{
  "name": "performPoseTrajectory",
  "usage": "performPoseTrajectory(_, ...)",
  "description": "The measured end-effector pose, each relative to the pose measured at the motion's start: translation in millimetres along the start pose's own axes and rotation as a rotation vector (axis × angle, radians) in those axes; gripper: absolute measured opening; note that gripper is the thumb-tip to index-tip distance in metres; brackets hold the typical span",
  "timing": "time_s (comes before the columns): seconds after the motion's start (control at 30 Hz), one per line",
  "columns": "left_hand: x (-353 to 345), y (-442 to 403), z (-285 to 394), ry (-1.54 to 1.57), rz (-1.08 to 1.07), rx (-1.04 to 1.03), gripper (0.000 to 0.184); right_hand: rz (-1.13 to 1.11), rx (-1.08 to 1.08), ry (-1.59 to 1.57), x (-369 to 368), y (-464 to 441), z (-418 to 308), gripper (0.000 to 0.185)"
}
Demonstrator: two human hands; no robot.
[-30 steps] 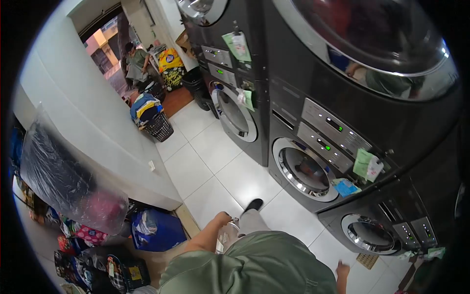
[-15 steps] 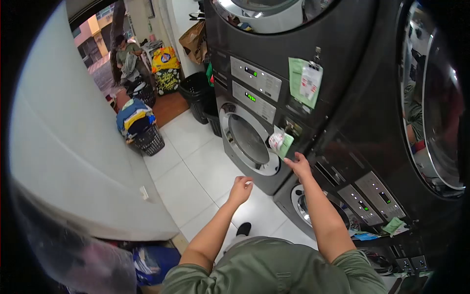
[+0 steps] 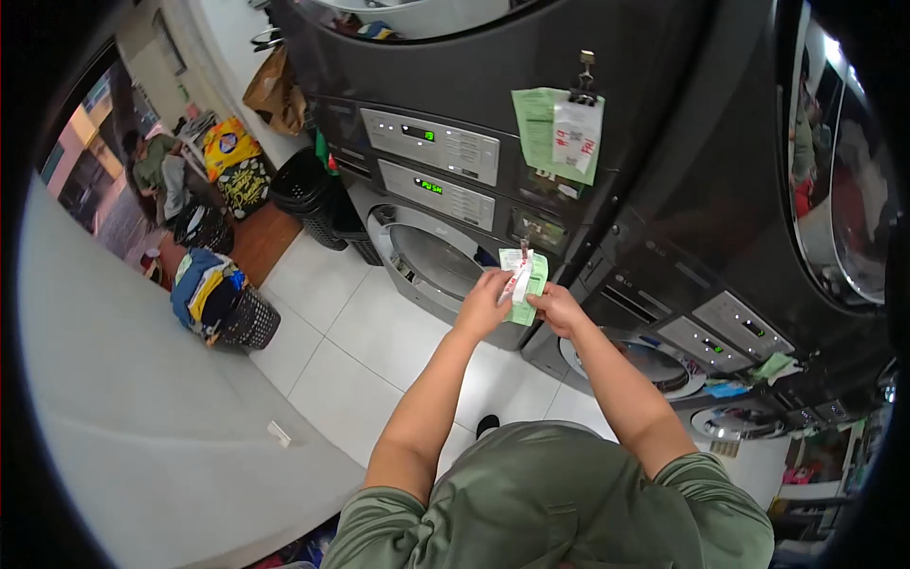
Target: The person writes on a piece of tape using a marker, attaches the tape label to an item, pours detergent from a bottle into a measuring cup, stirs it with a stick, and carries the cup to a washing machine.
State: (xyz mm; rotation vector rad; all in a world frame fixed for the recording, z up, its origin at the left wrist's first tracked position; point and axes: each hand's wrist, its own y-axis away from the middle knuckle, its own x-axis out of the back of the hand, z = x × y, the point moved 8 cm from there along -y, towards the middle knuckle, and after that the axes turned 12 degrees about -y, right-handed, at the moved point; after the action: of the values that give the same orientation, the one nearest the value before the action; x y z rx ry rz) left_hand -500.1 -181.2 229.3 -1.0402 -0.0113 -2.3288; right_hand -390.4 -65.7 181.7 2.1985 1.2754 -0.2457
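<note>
Head view: both hands (image 3: 520,308) hold green-and-white slips (image 3: 524,275).

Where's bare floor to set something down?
Floor tiles between laundry basket, white wall and lower machine. Crowded: around the green slip, left hand and right hand on it; farther off, yellow bag, person.

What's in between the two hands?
Some green and white papers. The left hand and right hand pinch them from both sides, in front of a big dark machine. The head view shows this.
</note>
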Motion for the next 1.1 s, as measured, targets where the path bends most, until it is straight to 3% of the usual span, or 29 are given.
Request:
performPoseTrajectory(0.13,5.5,-4.2,-1.9,-0.017,0.003,-0.097,0.053,-0.018,0.008,-0.014,11.3,7.8,2.3,0.023)
performPoseTrajectory(0.2,28.7,6.2,44.5,-0.08,0.07,-0.145,0.053,-0.051,-0.018,-0.058,2.4,18.9,-2.6,0.024)
performPoseTrajectory(0.33,9.7,1.1,31.3,-0.016,-0.007,-0.063,0.048,-0.022,0.021,0.027,-1.5,21.6,-8.0,0.024)
performPoseTrajectory(0.57,29.3,-11.2,7.4,0.134,0.05,0.044,0.024,0.02,0.003,0.006,9.9,27.5,-5.3,0.023)
performPoseTrajectory(0.77,17.2,-3.6,5.5,0.065,0.0,0.081,0.031,0.027,-0.015,0.015,16.0,33.6,-2.3,0.023)
performPoseTrajectory(0.87,4.4,7.1,-15.5,0.041,0.132,0.026,0.048,0.051,-0.022,-0.016,31.0,37.7,14.8,0.022)
performPoseTrajectory(0.9,-7.7,13.0,-30.0,0.122,0.149,0.028,0.067,0.122,-0.005,0.17,40.8,45.2,13.7,0.026)
performPoseTrajectory(0.97,-33.1,46.0,-60.5,0.062,0.079,0.17,0.08,0.137,0.278,0.817,67.3,64.4,22.8,0.038)
performPoseTrajectory(1.0,-50.7,63.4,-76.1,0.152,0.038,0.282,0.077,0.113,0.198,1.006,73.8,89.1,28.6,0.029)
performPoseTrajectory(1.07,-107.3,123.9,-126.7,0.015,-0.13,0.498,0.056,0.102,0.321,1.222,96.7,152.4,37.0,0.021)
performPoseTrajectory(1.1,-154.6,162.5,-165.5,0.163,-0.424,0.613,0.046,0.071,0.303,1.153,116.3,192.2,40.3,0.021)
